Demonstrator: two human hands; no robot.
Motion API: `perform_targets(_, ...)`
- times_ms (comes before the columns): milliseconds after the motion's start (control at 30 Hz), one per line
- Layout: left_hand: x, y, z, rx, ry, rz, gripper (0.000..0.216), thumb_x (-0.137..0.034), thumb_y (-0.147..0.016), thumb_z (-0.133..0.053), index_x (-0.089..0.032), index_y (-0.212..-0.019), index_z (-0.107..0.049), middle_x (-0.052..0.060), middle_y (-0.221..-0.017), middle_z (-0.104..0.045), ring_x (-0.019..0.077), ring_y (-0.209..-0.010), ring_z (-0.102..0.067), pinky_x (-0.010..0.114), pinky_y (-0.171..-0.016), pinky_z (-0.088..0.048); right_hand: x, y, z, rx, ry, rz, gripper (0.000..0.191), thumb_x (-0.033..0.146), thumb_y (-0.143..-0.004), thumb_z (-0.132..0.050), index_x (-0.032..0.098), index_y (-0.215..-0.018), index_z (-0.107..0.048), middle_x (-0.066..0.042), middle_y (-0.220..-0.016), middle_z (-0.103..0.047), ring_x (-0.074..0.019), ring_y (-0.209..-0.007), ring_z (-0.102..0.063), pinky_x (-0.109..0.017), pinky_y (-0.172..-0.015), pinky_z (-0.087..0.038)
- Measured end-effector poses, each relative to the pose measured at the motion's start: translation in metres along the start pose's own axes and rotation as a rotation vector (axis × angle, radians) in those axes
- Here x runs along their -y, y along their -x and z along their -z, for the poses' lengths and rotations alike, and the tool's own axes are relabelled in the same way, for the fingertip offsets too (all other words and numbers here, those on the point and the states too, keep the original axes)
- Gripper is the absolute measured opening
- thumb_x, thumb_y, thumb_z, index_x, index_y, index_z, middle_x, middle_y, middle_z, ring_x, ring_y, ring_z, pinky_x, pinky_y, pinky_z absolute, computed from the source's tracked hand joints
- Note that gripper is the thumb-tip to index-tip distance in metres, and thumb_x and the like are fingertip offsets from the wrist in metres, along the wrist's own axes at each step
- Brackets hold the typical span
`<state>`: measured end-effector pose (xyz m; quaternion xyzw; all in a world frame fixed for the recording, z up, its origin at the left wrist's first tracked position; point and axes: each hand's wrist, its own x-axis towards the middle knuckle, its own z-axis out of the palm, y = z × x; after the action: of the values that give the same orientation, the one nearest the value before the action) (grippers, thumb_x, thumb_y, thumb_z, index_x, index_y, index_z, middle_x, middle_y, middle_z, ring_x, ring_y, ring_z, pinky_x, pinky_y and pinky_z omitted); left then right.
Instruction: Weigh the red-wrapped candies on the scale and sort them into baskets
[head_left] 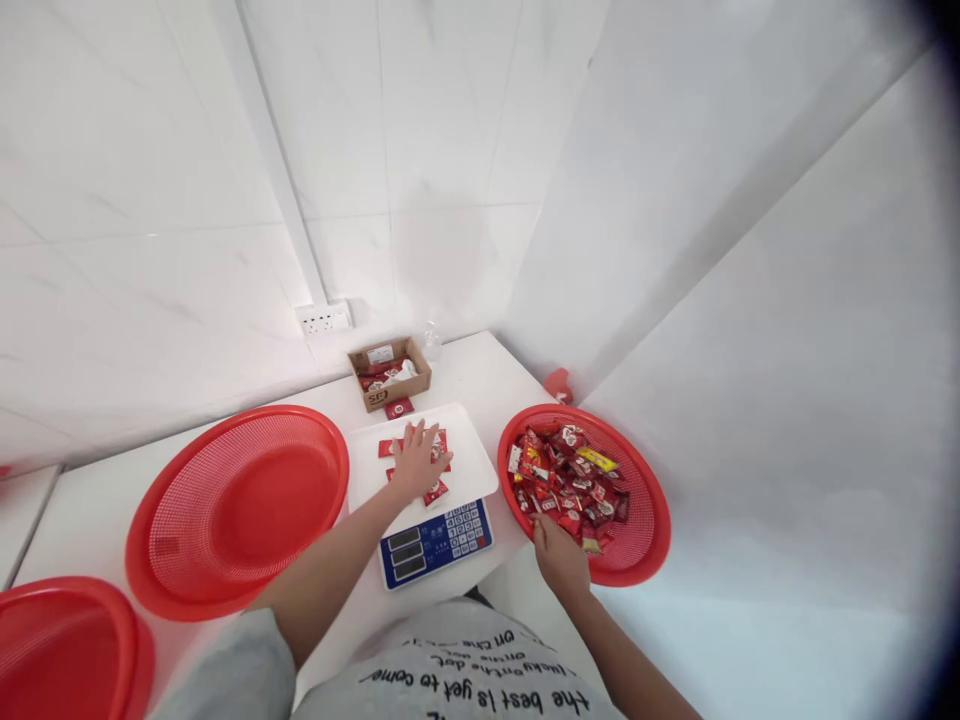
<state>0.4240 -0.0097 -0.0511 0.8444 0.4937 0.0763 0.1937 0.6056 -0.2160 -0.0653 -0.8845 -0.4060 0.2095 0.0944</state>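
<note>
Looking down past my printed grey shirt (pixel 465 665), I see part of a red tub (pixel 60 650) at the lower left, cut off by the view. My right hand (pixel 559 550) is curled at the near rim of a red basket (pixel 654 480) holding a heap of wrapped packets (pixel 574 485) — whether it grips one, I cannot tell. Before me sits the scale (pixel 437 545), its blue panel facing me. My left hand (pixel 418 462) lies wide, fingers spread over red packets (pixel 435 492) on the scale's white tray (pixel 472 478). Left of the tray stands a larger basket (pixel 262 500). Farther back, a small carton (pixel 401 392) holds more packets — a single packet (pixel 398 409) lies just in front. Behind is a wall socket (pixel 324 317).
</note>
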Motion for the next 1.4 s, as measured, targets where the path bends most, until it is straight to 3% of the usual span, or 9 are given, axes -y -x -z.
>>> perform_targets(133, 0.043, -0.006, 0.025, 0.213, -0.172, -0.455, 0.069, -0.061, -0.074, -0.051, -0.031, -0.135, -0.035, 0.007, -0.148, -0.023, 0.0329, -0.136, -0.008, 0.058, -0.105, 0.0, 0.001, 0.0, 0.001, 0.009, -0.008, 0.008, 0.04, 0.031, -0.088, -0.024, 0.023, -0.113, -0.054, -0.004, -0.118, -0.061, -0.0191, -0.103, -0.057, -0.027, -0.078, -0.042)
perform_targets(233, 0.064, -0.005, 0.027, 0.266, -0.203, -0.639, 0.064, -0.061, -0.078, -0.045, -0.033, -0.135, -0.035, 0.006, -0.146, -0.027, 0.0282, -0.136, -0.014, 0.052, -0.107, 0.001, 0.0, -0.001, 0.0, 0.005, -0.014, 0.021, 0.041, 0.03, -0.089, -0.023, 0.022, -0.114, -0.054, -0.005, -0.118, -0.061, -0.0198, -0.101, -0.058, -0.026, -0.076, -0.041)
perform_targets(333, 0.061, 0.006, 0.01, 0.18, -0.181, -0.558, 0.061, -0.058, -0.082, -0.04, -0.031, -0.135, -0.035, 0.007, -0.145, -0.029, 0.0266, -0.135, -0.019, 0.051, -0.108, -0.003, -0.003, -0.001, -0.003, -0.005, -0.007, 0.016, 0.04, 0.03, -0.088, -0.024, 0.022, -0.113, -0.055, -0.006, -0.116, -0.062, -0.0193, -0.1, -0.058, -0.027, -0.076, -0.041)
perform_targets(500, 0.014, 0.025, -0.031, -0.129, -0.066, -0.054, 0.059, -0.05, -0.086, -0.037, -0.021, -0.137, -0.032, 0.013, -0.147, -0.024, 0.029, -0.135, -0.018, 0.054, -0.107, -0.009, -0.004, -0.002, -0.006, -0.018, 0.009, -0.012, 0.04, 0.032, -0.088, -0.025, 0.022, -0.114, -0.054, -0.006, -0.114, -0.062, -0.0183, -0.1, -0.058, -0.027, -0.077, -0.041)
perform_targets(600, -0.009, 0.022, -0.033, -0.161, 0.051, 0.163, 0.064, -0.049, -0.087, -0.033, -0.018, -0.141, -0.021, 0.017, -0.149, -0.013, 0.0327, -0.135, -0.016, 0.058, -0.104, -0.015, -0.002, -0.002, -0.004, -0.006, 0.019, -0.016, 0.04, 0.032, -0.089, -0.024, 0.023, -0.114, -0.054, -0.005, -0.114, -0.063, -0.0183, -0.099, -0.058, -0.027, -0.076, -0.041)
perform_targets(700, -0.004, 0.008, -0.013, -0.072, 0.049, 0.076, 0.065, -0.053, -0.086, -0.032, -0.02, -0.141, -0.022, 0.014, -0.149, -0.016, 0.0326, -0.136, -0.01, 0.058, -0.104, -0.015, 0.001, 0.0, -0.001, 0.008, 0.024, -0.01, 0.04, 0.031, -0.089, -0.023, 0.023, -0.114, -0.053, -0.005, -0.114, -0.063, -0.0185, -0.099, -0.059, -0.027, -0.075, -0.041)
perform_targets(900, 0.049, -0.009, 0.013, 0.244, -0.176, -0.465, 0.072, -0.067, -0.075, -0.044, -0.034, -0.137, -0.03, 0.005, -0.149, -0.021, 0.0309, -0.137, -0.008, 0.056, -0.106, -0.004, 0.001, 0.001, 0.0, 0.009, 0.033, -0.012, 0.04, 0.031, -0.089, -0.023, 0.022, -0.114, -0.054, -0.006, -0.115, -0.062, -0.0193, -0.1, -0.058, -0.028, -0.077, -0.042)
perform_targets(1200, -0.001, 0.018, -0.04, -0.109, -0.119, 0.129, 0.064, -0.056, -0.086, -0.028, -0.024, -0.141, -0.022, 0.012, -0.149, -0.015, 0.0356, -0.135, -0.011, 0.061, -0.102, -0.011, -0.002, -0.002, -0.003, 0.006, 0.034, -0.03, 0.042, 0.033, -0.089, -0.022, 0.024, -0.114, -0.054, -0.005, -0.114, -0.063, -0.0191, -0.099, -0.058, -0.028, -0.076, -0.042)
perform_targets(1400, 0.003, 0.015, -0.028, -0.002, -0.181, -0.125, 0.063, -0.062, -0.082, -0.031, -0.034, -0.138, -0.029, 0.003, -0.149, -0.02, 0.0338, -0.136, -0.006, 0.06, -0.104, -0.002, -0.003, -0.002, -0.003, 0.007, 0.034, -0.021, 0.042, 0.034, -0.089, -0.022, 0.024, -0.114, -0.054, -0.005, -0.115, -0.062, -0.0175, -0.098, -0.059, -0.026, -0.075, -0.043)
